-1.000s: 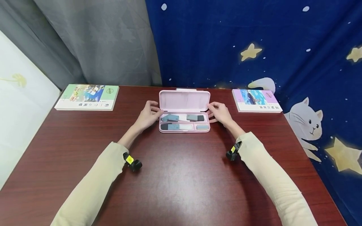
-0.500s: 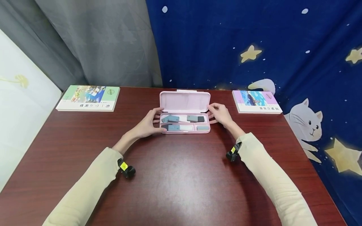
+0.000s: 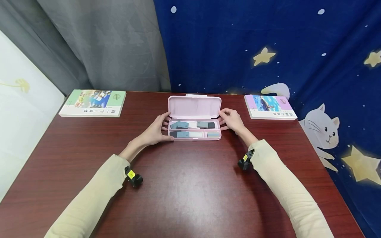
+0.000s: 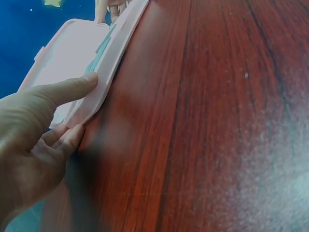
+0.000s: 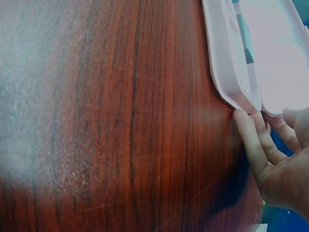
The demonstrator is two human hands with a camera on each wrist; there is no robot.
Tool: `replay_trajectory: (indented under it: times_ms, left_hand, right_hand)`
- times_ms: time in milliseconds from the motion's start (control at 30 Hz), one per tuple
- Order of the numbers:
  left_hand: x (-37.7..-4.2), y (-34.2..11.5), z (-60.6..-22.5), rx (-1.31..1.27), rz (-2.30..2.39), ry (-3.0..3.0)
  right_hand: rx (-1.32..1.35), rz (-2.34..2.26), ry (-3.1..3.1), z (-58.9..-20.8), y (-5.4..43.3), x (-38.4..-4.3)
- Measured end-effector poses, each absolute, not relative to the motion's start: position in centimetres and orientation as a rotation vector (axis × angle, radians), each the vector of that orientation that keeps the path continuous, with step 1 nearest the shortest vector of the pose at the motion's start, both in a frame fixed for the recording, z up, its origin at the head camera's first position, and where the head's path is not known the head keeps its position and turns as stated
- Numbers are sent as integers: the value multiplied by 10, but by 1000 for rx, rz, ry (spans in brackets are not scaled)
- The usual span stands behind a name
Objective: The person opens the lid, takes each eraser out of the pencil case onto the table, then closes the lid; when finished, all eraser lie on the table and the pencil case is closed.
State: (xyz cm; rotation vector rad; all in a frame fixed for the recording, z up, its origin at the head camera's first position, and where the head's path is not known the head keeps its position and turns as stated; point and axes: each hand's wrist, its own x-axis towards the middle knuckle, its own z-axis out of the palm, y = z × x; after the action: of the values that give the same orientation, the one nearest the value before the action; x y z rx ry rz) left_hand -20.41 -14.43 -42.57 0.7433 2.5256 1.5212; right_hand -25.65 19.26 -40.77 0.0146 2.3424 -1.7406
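Note:
A pink pencil case (image 3: pixel 194 139) lies with its lid (image 3: pixel 194 106) raised at the back. Blue-grey and dark erasers or blocks (image 3: pixel 182 134) and white pieces lie in its compartments. At the left end, my left hand (image 3: pixel 153 131) grips the case; its thumb (image 4: pixel 77 89) is on the front rim, the fingers under and beside the end in the left wrist view. My right hand (image 3: pixel 232 120) is at the opposite end, thumb and forefinger pinching by the lid's lower corner. Its other fingers (image 5: pixel 250 137) touch the end of the base.
A green-and-white book (image 3: pixel 92 103) lies at the back left of the brown table (image 3: pixel 184 185), a purple-and-white book (image 3: pixel 270 107) at the back right. Behind the table hang a grey curtain (image 3: pixel 119 46) and a dark blue one (image 3: pixel 208 43) with stars and a cat.
My left hand has come forward from the lid hinge to the base's front left corner, its thumb settling lower on the front edge. The right hand and the case look unmoved.

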Motion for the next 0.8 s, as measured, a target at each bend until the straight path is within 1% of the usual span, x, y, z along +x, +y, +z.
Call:
replay_trajectory:
  times_ms: [100, 333, 800]
  left_hand:
    - [-201, -143, -422, 750, 1547, 2507]
    - [-185, -137, -390, 749, 1551, 2459]
    - [-187, -140, -388, 734, 1533, 2446]
  right_hand:
    - [8, -1731, 2346, -407, 193, -256]
    - [23, -1715, 2357, -407, 194, -255]
    - [-15, -1715, 2317, -398, 199, -246]
